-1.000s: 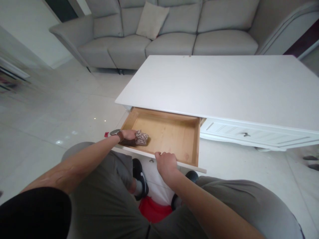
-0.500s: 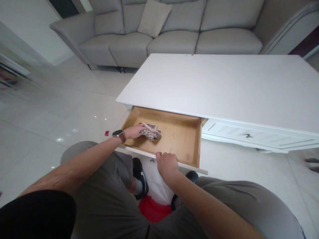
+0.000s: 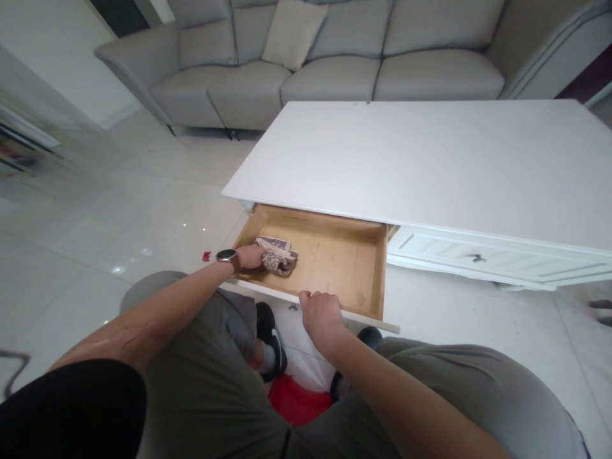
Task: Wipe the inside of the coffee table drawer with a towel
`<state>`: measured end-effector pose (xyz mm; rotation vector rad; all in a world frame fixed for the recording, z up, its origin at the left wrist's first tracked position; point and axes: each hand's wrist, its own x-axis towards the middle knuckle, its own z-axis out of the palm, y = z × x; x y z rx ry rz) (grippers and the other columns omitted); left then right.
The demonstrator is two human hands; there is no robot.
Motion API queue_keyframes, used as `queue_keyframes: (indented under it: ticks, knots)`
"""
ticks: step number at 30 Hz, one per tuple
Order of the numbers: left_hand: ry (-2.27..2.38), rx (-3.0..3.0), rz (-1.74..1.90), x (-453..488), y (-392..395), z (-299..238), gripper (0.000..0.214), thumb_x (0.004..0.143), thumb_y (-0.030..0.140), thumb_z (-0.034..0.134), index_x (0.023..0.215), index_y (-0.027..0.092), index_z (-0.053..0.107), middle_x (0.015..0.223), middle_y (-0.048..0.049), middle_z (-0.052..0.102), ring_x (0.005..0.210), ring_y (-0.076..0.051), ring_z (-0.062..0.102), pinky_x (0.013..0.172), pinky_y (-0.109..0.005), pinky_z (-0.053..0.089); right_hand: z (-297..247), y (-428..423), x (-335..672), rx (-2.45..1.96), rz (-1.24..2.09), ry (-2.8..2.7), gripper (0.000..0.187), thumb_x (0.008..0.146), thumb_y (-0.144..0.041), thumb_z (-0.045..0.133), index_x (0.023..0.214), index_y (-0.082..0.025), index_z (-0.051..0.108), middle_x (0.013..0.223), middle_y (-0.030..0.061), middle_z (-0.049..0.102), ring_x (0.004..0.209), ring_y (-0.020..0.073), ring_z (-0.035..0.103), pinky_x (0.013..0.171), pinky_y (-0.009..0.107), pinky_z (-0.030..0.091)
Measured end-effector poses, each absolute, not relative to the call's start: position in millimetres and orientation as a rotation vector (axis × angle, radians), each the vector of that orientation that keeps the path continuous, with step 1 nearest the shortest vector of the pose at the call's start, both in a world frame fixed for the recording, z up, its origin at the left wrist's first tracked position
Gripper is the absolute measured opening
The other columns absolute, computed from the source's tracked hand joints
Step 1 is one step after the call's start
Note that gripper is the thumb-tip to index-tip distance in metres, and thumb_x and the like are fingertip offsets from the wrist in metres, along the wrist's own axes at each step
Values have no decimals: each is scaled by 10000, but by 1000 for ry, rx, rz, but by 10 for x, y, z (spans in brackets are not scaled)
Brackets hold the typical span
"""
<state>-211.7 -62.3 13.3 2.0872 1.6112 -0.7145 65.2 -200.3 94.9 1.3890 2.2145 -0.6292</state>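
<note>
A wooden drawer [image 3: 329, 255] is pulled out of the white coffee table [image 3: 406, 159]. Inside it, at the left, my left hand [image 3: 250, 256] is closed on a crumpled cloth [image 3: 280, 260] with a brown and white pattern. The cloth rests against the drawer's bottom, and my fingers are partly hidden behind it. My right hand [image 3: 321, 319] grips the top edge of the drawer's front panel, right of its small metal knob [image 3: 292, 307].
Behind the table stands a grey sofa [image 3: 335, 80] with a beige cushion [image 3: 294, 32]. A second, closed drawer [image 3: 497, 260] is to the right. A small red scrap [image 3: 206, 256] lies on the tiled floor, and a red object [image 3: 299, 401] sits between my feet.
My left hand has moved the cloth a little to the left and towards me inside the drawer. The right hand stays on the drawer's front edge.
</note>
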Motion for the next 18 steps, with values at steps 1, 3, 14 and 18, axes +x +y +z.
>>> queue_keyframes:
  ticks: [1, 3, 14, 18]
  knots:
    - [1580, 2097, -702, -2091, -615, 132, 414, 898, 320, 592, 1256, 211, 768, 1330, -157, 741, 1218, -290, 697, 1096, -370, 499, 949, -2001, 654, 1393, -632, 2216, 491, 1026, -88, 337, 1472, -149, 534, 1243, 241, 731, 1095, 336, 749, 832, 488, 609]
    - [1513, 2136, -705, -1982, -633, 124, 393, 875, 298, 618, 1221, 212, 783, 1291, -162, 758, 1205, -297, 704, 1078, -373, 509, 949, -1996, 652, 1400, -638, 2209, 492, 1022, -84, 343, 1470, -149, 537, 1242, 239, 732, 1094, 333, 751, 830, 487, 610]
    - [1334, 2297, -769, -1041, -710, -60, 315, 819, 279, 715, 1115, 232, 812, 1210, -139, 789, 1176, -323, 713, 1010, -388, 559, 905, -2004, 666, 1396, -569, 2228, 489, 1026, -101, 326, 1447, -184, 560, 1248, 246, 728, 1103, 330, 747, 840, 495, 593]
    - [1372, 2257, -712, -1213, -670, -75, 333, 840, 271, 684, 1144, 207, 804, 1255, -157, 771, 1202, -329, 700, 1045, -409, 544, 904, -2018, 698, 1387, -571, 2251, 472, 1034, -99, 338, 1439, -183, 564, 1249, 232, 725, 1118, 321, 738, 861, 480, 584]
